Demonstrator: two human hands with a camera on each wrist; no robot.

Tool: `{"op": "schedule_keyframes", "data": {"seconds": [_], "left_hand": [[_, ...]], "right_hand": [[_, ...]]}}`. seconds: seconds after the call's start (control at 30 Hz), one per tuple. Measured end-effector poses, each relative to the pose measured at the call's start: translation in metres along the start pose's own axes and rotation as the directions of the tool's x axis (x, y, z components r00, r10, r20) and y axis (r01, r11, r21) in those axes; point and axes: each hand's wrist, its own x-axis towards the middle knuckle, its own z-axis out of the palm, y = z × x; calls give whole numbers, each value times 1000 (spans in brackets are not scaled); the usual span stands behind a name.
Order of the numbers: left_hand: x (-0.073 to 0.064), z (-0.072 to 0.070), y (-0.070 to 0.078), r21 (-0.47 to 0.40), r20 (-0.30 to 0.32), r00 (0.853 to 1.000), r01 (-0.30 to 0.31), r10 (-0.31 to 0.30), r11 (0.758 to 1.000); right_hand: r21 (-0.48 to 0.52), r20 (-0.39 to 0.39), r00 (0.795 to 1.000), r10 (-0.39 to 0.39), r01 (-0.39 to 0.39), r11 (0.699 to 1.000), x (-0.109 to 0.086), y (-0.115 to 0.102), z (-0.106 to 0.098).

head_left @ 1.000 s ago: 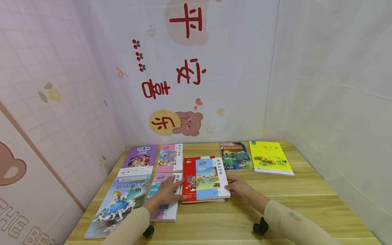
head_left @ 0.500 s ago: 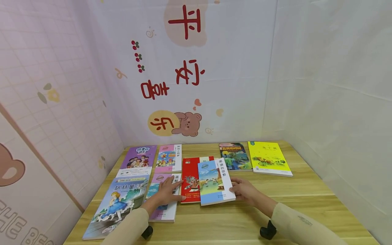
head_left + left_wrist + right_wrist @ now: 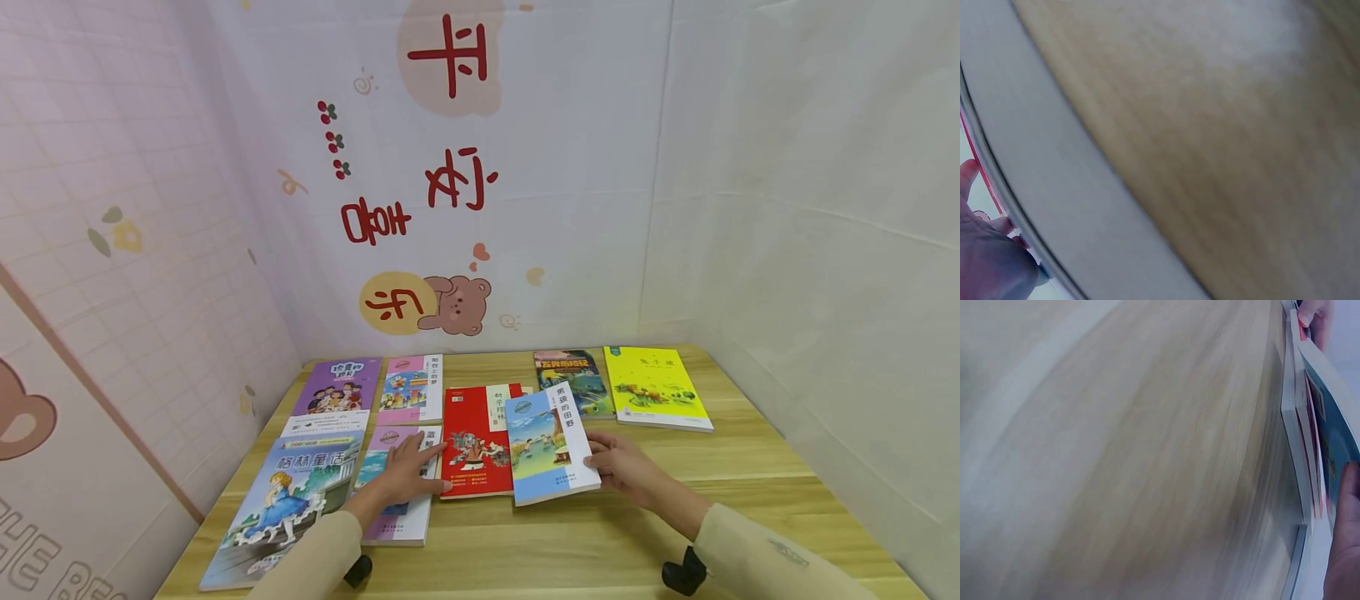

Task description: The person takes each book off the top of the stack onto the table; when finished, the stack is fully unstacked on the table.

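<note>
In the head view my right hand (image 3: 626, 471) pinches the right edge of a thin paperback book (image 3: 540, 450) with a blue picture cover and white title strip. This book is tilted and overlaps the right side of a red book (image 3: 474, 429). My left hand (image 3: 405, 473) rests with spread fingers over a pink and white book (image 3: 405, 532), thumb and fingertips at the red book's left edge. The left wrist view catches only part of the left hand (image 3: 991, 256). In the right wrist view the held book (image 3: 1335, 425) rises over stacked books, the right hand (image 3: 1344, 550) at its edge.
A large fairy-tale book (image 3: 281, 508) lies front left, a purple book (image 3: 337, 387) behind it. Another pink book (image 3: 408, 392) is at the back. A dark green-blue book (image 3: 588, 404) and a yellow book (image 3: 656, 387) lie back right on the wooden table (image 3: 750, 500).
My right hand has drawn the blue-covered book rightward off the red book and turned it, uncovering more of the red cover. The left hand has stayed in place.
</note>
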Motion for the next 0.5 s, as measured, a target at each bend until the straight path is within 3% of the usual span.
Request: {"op": "schedule_keyframes", "data": {"seconds": [0.5], "left_hand": [[2,1,-7,14,7,1000,1,-1,1000]], "right_hand": [[-1,33,999,-23,23,1000,-33,-5,-39]]}}
